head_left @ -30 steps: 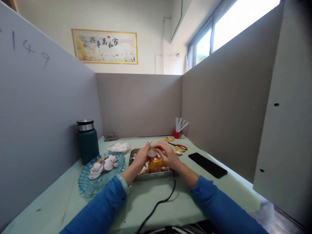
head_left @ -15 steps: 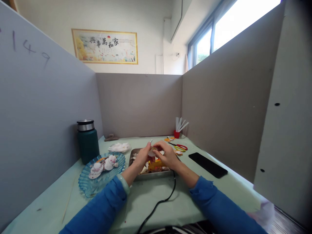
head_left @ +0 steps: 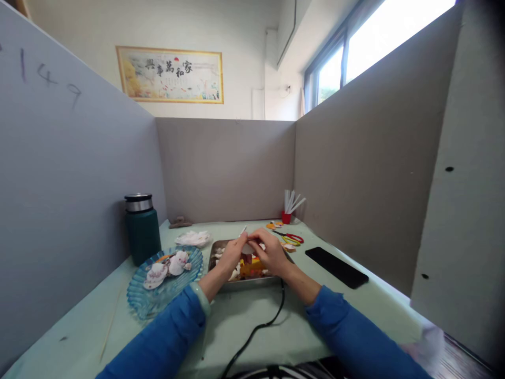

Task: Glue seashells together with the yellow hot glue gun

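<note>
Both hands meet over a metal tray (head_left: 240, 285). My left hand (head_left: 233, 257) is closed, its fingertips pinching a pale, shell-like piece (head_left: 247, 249). A short thin white stick (head_left: 243, 229) pokes up beyond the thumb; which fingers grip it is hidden. My right hand (head_left: 269, 250) is closed too, thumb and forefinger on the same pale piece from the right. Under the hands, the tray holds small white and brown shell-like bits and a yellow-orange tool (head_left: 253, 268), partly covered. A black cord (head_left: 256, 328) runs from the tray's front edge toward me.
On the left are a blue glass plate (head_left: 142, 307) with shell pieces, a green flask (head_left: 142, 237) and a white heap (head_left: 193, 239). To the right lie scissors (head_left: 291, 238) and a black phone (head_left: 336, 267). A red cup (head_left: 286, 217) holds white sticks. Grey partitions enclose the table.
My fingers have shifted slightly and closed nearer together around the pale piece, which now shows less. The white stick tilts a little more. Everything else on the table stays put.
</note>
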Demonstrator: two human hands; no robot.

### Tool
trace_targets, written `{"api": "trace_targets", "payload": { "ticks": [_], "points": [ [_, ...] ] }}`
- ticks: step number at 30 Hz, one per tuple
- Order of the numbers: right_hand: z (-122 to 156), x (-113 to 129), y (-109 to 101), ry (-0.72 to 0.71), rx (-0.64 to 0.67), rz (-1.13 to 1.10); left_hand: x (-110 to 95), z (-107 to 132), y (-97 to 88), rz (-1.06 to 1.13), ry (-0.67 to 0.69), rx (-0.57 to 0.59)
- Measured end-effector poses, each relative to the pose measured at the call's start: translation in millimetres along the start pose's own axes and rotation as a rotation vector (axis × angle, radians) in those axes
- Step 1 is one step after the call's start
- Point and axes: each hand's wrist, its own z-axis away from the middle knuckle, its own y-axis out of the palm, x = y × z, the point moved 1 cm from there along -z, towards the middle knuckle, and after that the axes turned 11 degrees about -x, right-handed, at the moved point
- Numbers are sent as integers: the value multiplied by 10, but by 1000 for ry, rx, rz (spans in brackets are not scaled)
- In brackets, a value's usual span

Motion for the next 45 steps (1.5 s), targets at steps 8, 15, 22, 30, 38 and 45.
{"api": "trace_targets", "payload": {
  "ticks": [8,15,22,30,38,45],
  "points": [
    [18,-35,32,-4,-1,57,24,-11,-7,8,-18,-1],
    [25,-92,-13,119,19,9,140,-112,-56,226,-81,44],
    [-24,-17,-55,98,45,-14,117,-91,-38,241,-97,75],
    [-17,3,-54,82,52,-61,49,-32,-24,159,-77,50],
    [3,38,-41,52,37,-50,20,-4,-31,124,-58,40],
    [14,18,-7,105,34,-35,38,-28,-46,117,-68,24]
  ]
}}
